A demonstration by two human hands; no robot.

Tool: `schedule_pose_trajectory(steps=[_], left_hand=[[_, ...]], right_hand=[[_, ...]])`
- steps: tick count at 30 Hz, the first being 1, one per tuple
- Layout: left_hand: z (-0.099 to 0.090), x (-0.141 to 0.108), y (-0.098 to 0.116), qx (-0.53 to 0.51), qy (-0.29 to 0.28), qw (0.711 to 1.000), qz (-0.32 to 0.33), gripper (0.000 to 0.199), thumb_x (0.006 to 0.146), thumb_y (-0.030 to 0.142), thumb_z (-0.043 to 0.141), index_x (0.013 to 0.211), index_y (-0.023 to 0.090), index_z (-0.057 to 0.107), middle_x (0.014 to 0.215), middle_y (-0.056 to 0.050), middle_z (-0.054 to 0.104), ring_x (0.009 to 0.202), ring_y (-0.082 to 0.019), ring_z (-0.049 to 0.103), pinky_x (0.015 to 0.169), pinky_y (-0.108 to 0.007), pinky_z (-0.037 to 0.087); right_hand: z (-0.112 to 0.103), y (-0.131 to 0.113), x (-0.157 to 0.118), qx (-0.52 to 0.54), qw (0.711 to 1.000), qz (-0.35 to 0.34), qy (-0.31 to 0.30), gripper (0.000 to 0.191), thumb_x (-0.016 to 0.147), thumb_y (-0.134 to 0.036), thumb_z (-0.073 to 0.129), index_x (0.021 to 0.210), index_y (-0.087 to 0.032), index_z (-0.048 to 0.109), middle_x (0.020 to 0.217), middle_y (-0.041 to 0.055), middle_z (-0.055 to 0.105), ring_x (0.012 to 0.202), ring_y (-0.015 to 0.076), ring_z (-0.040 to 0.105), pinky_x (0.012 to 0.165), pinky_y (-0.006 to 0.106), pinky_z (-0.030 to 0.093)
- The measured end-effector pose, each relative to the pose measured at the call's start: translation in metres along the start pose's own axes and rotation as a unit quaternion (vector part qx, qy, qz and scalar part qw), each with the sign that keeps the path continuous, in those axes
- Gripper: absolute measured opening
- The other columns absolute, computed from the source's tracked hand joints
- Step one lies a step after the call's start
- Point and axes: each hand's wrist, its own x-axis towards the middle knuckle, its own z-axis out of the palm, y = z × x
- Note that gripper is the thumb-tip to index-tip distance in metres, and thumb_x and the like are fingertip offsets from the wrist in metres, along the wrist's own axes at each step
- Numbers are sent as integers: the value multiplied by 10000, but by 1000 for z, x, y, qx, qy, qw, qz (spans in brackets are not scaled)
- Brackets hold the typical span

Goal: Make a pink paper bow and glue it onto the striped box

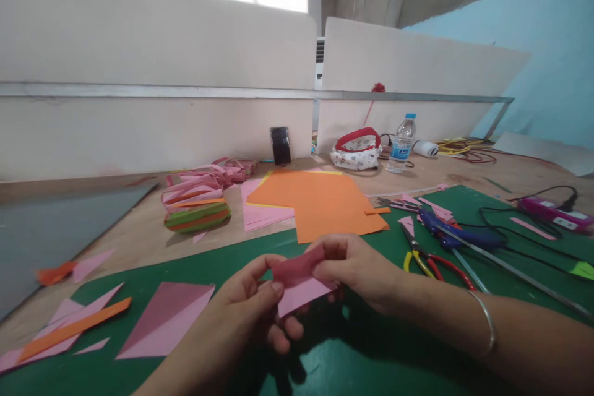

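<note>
A small piece of pink paper [299, 289] is held up between both hands, its upper part darker and folded or curled over. My left hand [260, 297] pinches its left edge between thumb and fingers. On the other side, my right hand [348, 266] grips the upper right corner, thumb in front. Both hands are above the green mat [371, 340]. A larger pink paper piece [167, 322] lies on the mat left of my left hand. Beyond the hands are orange sheets [320, 198]. A pair of scissors or pliers with red and yellow handles [420, 257] lies right.
A blue glue gun [459, 232] with its cable lies at right. Behind stand a water bottle [401, 145], a white-and-red pouch [356, 150] and a phone [280, 145]. Pink strips [199, 189], a green-orange bundle [197, 218] and an orange strip [77, 328] are on the left.
</note>
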Motion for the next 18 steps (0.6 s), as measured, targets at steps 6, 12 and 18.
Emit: schedule_pose_trajectory(steps=[6,12,18], left_hand=[[-1,-2,12,-58,15,998,-13,20,831,187,544,815,199,544,473,-13,640,396,-55,536,434,-101,390],[-13,5,6,-91,-29,995,-9,94,720,108,560,743,164,631,521,-53,671,408,-85,558,429,-146,419],[-4,-3,5,42,43,995,82,358,618,105,652,941,258,627,759,9,692,667,-156,615,573,-233,478]], right_hand=[[-5,1,1,47,998,23,-18,257,625,-115,552,794,-150,743,543,-21,612,420,53,504,414,161,366],[-6,4,3,73,997,14,-30,312,554,-74,487,710,-149,746,510,-9,617,431,59,509,425,165,369],[-5,1,3,121,989,78,-23,224,593,-64,552,745,-126,704,523,-5,612,429,50,526,433,145,379]])
